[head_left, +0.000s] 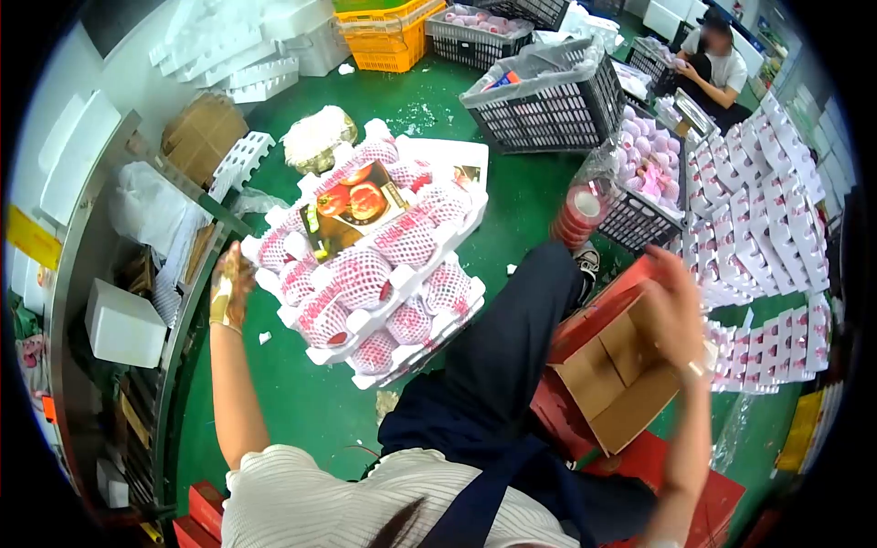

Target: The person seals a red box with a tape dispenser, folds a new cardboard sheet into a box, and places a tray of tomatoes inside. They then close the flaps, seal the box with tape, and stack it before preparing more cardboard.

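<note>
A stack of white foam trays (475, 215) stands on the floor in front of me, filled with round fruit in pink-and-white foam nets (361, 277). On its top layer lies a printed card (356, 208) picturing red fruit. My left hand (232, 285), in a stained glove, is open beside the left corner of the trays, fingertips right at the edge. My right hand (671, 306), slightly smeared, hovers with fingers apart over an open cardboard box (617, 374). The box is brown inside and red outside, and stands by my right leg.
Black crates of wrapped fruit (653, 169) and a lined crate (548, 114) stand ahead. Stacked white trays (754, 210) line the right. A metal rack (68, 265) runs along the left. A roll of red tape (580, 210) is near my foot. A person (717, 68) sits back right.
</note>
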A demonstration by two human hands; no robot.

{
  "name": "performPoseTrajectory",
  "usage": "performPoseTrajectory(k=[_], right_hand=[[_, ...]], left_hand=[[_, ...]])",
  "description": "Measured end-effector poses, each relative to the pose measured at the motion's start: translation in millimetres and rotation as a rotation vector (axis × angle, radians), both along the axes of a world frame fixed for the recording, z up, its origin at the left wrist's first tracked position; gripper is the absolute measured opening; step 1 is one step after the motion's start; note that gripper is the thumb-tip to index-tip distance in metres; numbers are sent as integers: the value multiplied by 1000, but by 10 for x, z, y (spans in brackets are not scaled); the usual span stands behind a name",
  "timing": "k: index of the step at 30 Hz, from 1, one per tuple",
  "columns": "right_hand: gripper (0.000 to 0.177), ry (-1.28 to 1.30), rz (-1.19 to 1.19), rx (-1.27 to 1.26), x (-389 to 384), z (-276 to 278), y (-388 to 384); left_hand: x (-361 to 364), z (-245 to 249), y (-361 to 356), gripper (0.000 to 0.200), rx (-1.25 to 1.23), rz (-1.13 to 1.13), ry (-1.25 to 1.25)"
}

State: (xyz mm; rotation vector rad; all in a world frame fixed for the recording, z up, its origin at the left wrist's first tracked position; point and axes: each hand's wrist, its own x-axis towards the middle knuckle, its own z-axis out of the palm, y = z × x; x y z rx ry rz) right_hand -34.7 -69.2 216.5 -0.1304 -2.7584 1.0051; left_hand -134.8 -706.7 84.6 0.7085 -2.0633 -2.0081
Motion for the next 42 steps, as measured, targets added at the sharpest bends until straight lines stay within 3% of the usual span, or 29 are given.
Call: performPoseTrajectory(k=[1,2,3,4,6,8,10,11,12,13,14,16,18,20,22,24,26,27,28,30,31,34,36,38,39,40,41,42], right_hand=[[39,218,331,-119,-493,-156,-376],[34,263,449,-51,-852,-15,-828],[29,332,548,13,-1175,41,-1159],[31,458,602,119,-1495,44,-1404],[36,358,586,368,-2037,63,-1735],[44,56,760,461,-2583,-80,-1820],[44,-429,827,673,-2730,29,-2037],[44,-576,777,580,-2803,-98,-2063],[46,-206,947,689,-2812,-211,-2002],[40,-65,973,619,-2849,-323,-1904],[40,-71,986,617,-2780,-276,-1938],[37,-424,831,563,-2503,-13,-1988],[37,-127,883,663,-2138,-59,-1866],[37,-620,751,535,-1665,231,-1938],[26,-125,944,638,-1293,-140,-1625],[23,-180,727,543,-989,-64,-1686],[32,-105,750,452,-958,-105,-1574],[30,-135,817,364,-1020,-181,-1541],[29,-150,902,271,-1074,-236,-1517],[29,-76,986,235,-1133,-135,-1467],[29,-94,961,254,-1109,-132,-1482],[27,-78,967,174,-1072,-276,-1421],[27,-165,862,71,-789,-234,-1371],[26,33,869,96,-388,-336,-1212],[26,91,872,184,-159,-337,-1142],[26,130,826,187,103,-304,-1101],[28,92,752,226,357,-230,-1059],[29,126,661,227,576,-199,-964]], left_hand=[[99,-52,50,65,97,-24,-84],[155,-78,128,68,192,-50,-160],[92,-271,128,71,312,143,-176],[152,-289,209,68,371,155,-101],[297,121,553,61,195,113,-87],[502,110,427,53,-159,73,-8],[687,591,729,37,-463,61,-47],[763,721,853,34,-450,36,-60],[789,829,961,31,-438,1,-65],[789,905,1037,30,-486,-14,-63],[776,968,1110,30,-530,-33,-59],[724,1044,1112,32,-556,-62,-138],[717,961,1055,39,-625,-85,-56],[632,911,968,42,-691,-117,-119],[497,741,800,41,-920,-321,-90],[371,757,737,37,-840,-385,-112],[302,657,755,32,-1100,-334,63],[293,605,761,32,-1133,-342,123],[308,688,839,32,-1101,-329,-12],[366,510,809,33,-1109,-267,118],[410,593,857,35,-1206,-223,148],[387,780,872,31,-1150,-232,166],[317,898,939,30,-1335,-244,192],[202,935,1040,29,-1446,-219,444],[84,1114,1181,32,-1397,-317,401],[-93,1215,1322,32,-1269,-440,561],[-222,1463,1561,31,-1297,-538,324],[-565,1386,1632,28,-1139,-694,820]])
